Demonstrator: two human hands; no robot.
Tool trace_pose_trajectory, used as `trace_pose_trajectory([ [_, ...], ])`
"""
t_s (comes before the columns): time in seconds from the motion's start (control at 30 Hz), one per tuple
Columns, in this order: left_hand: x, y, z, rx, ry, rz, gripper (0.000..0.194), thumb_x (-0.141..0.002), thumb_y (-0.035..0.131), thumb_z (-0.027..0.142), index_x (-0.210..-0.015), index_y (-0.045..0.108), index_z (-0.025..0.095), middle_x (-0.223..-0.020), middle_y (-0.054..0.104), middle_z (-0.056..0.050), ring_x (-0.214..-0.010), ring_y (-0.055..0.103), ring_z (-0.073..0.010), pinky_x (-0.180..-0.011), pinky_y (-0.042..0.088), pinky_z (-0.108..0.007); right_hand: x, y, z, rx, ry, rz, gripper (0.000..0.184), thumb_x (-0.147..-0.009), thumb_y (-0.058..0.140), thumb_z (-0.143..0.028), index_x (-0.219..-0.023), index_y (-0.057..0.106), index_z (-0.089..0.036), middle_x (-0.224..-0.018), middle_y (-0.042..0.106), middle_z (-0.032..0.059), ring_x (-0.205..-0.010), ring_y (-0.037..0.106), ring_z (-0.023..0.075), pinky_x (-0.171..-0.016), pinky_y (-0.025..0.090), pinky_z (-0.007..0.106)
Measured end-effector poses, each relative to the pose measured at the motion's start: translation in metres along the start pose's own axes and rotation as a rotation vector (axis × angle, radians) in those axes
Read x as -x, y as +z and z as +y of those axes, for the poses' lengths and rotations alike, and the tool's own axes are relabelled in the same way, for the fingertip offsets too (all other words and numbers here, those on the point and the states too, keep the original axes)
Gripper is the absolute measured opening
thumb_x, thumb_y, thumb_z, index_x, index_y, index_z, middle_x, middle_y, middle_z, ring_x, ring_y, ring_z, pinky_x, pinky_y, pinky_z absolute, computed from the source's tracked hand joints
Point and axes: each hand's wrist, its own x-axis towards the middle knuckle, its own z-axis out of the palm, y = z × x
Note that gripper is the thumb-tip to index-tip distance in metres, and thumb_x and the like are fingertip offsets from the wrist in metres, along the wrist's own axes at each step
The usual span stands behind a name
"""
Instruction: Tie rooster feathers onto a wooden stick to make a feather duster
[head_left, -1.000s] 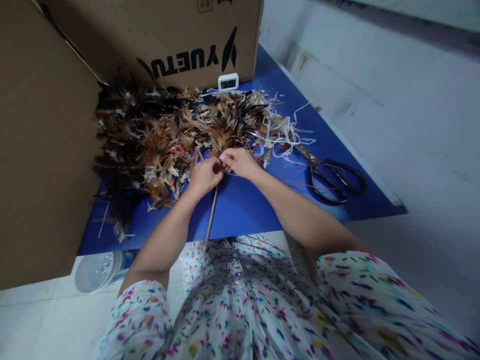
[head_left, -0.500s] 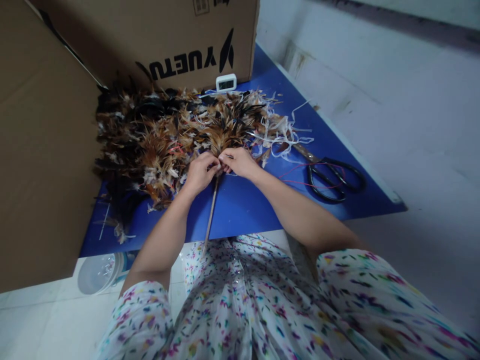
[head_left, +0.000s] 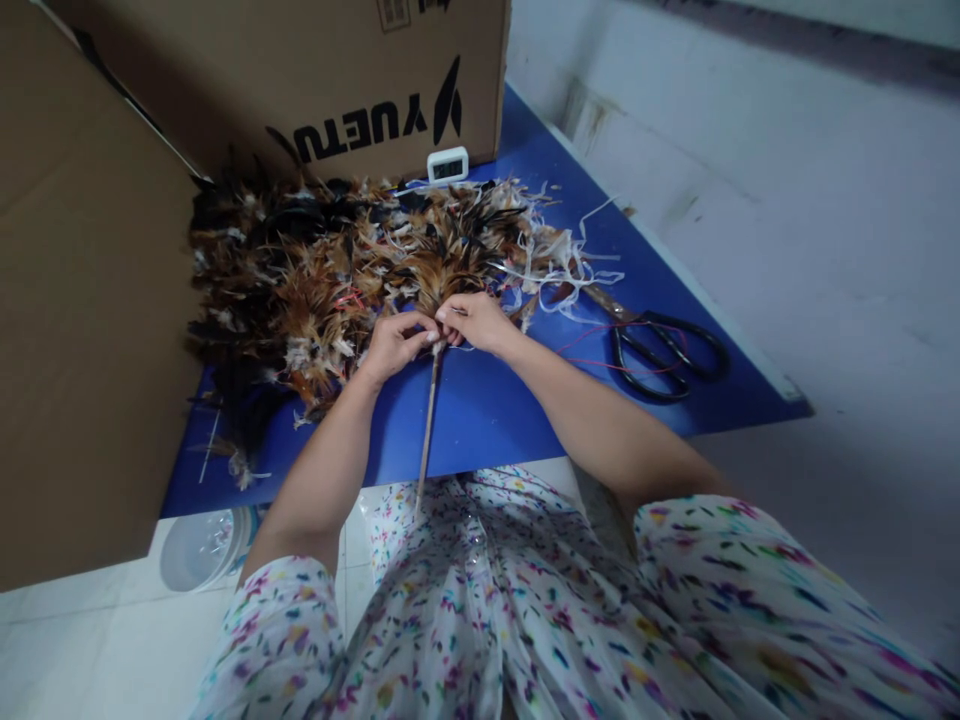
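Observation:
My left hand [head_left: 401, 343] is closed in a pinch at the top of a thin wooden stick [head_left: 429, 425], which runs down past the table edge toward my lap. Touching the same spot, my right hand [head_left: 474, 322] has its thumb and forefinger pressed together beside the left fingertips. A tuft of brown and black feathers [head_left: 442, 268] fans out just beyond my fingers, in line with the stick. The fingers cover the join between tuft and stick. Whether thread is also pinched there is too small to tell.
A heap of loose feathers [head_left: 300, 275] covers the blue table [head_left: 487, 425]. Black-handled scissors [head_left: 649, 350] lie at right with red thread and white strips [head_left: 559, 262]. A small white digital clock [head_left: 448, 165] stands before cardboard boxes [head_left: 375, 60]. A bucket [head_left: 199, 550] sits on the floor.
My left hand has shifted slightly left, its fingers a little straighter. The stick's lower end has swung a little to the right. My right hand stays almost in place.

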Motion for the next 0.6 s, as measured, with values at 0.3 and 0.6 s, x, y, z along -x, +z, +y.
trace_pose_trajectory([
  [0.3,0.0012,0.0006,0.0021,0.055,-0.010,-0.059,0.034,-0.079,0.065,0.050,-0.078,0.069,0.016,-0.081,0.070,-0.006,-0.066,0.061,-0.0119,-0.061,0.047,-0.024,0.0010,-0.0021,-0.0022,-0.038,0.034,-0.004,0.020,-0.089,0.054,-0.012,-0.069,0.058,-0.014,-0.056,0.060,-0.0024,-0.047,0.058,0.0066,-0.048,0.050,0.017],
  [0.6,0.0000,0.0072,0.0020,0.102,-0.113,-0.045,0.021,-0.081,0.064,0.037,-0.079,0.062,0.016,-0.069,0.065,0.000,-0.060,0.056,-0.0093,-0.058,0.042,-0.021,0.0060,-0.0068,-0.0060,0.137,-0.010,0.013,0.017,-0.089,0.054,-0.018,-0.074,0.062,-0.015,-0.058,0.061,-0.0003,-0.050,0.060,0.0086,-0.048,0.048,0.017],
])
